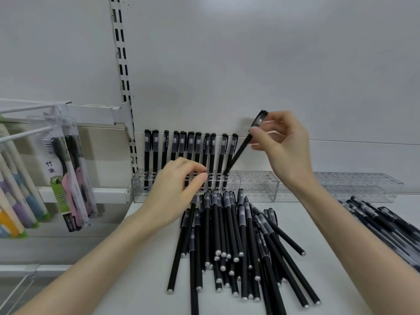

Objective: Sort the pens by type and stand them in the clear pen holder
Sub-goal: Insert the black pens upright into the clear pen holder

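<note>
A clear pen holder (256, 185) stands at the back of the white shelf, with several black capped pens (197, 153) upright in its left part. My right hand (284, 146) pinches one black pen (242, 147) near its cap, tilted, its tip at the holder just right of the standing row. My left hand (177, 192) hovers low in front of the holder, fingers loosely curled with their tips close together; whether it grips a pen I cannot tell. A heap of black pens (234, 242) lies on the shelf before me.
A second pile of dark pens (386, 226) lies at the right edge. More clear holders (359, 185) stand to the right. Packaged toothbrushes (66, 171) hang from hooks at left, beside a slotted shelf upright (123, 83).
</note>
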Tool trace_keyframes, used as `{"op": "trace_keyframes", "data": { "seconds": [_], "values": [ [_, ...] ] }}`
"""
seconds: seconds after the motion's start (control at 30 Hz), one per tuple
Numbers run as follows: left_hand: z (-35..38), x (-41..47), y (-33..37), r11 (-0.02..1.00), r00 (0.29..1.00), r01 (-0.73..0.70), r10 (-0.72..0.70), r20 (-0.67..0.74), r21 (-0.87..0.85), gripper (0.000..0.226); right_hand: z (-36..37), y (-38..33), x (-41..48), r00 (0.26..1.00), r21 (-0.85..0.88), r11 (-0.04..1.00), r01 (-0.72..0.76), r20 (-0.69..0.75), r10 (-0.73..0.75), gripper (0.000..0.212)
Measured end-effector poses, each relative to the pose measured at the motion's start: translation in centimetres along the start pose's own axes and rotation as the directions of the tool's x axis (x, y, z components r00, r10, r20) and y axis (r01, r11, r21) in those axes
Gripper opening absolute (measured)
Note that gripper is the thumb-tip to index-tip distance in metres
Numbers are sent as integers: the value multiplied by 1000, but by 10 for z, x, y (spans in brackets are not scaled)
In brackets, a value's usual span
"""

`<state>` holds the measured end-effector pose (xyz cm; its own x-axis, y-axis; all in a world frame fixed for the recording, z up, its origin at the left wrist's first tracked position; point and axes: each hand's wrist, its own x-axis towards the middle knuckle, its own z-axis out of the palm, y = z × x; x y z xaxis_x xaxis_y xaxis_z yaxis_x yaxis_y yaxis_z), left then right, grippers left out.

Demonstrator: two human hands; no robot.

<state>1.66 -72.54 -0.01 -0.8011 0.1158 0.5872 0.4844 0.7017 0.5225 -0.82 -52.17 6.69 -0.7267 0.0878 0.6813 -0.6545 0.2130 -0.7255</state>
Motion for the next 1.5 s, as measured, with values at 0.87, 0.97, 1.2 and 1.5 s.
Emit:
{"op": "trace_keyframes", "data": {
  "seconds": [0.87, 0.97, 1.2, 1.5],
  "values": [
    [8, -6, -5, 930, 956, -47, -64, 285, 365, 83, 11, 40, 8, 974, -415, 898, 146, 219, -57, 24],
    [7, -5, -1, 940, 953, -11, -93, 289, 340, 62, 9, 34, 5, 977, -467, 870, 159, 203, -69, 25],
    [-13, -15, 18, 979, 979, 90, -122, 167, 185, 42, 5, 7, -36, 977, -452, 884, 121, 210, -27, 11],
    [-10, -64, 32, 912, 869, 409, -390, 305, 2, 74, 7, 22, -82, 787, -541, 808, 236, 594, 168, 36]
  ]
}}
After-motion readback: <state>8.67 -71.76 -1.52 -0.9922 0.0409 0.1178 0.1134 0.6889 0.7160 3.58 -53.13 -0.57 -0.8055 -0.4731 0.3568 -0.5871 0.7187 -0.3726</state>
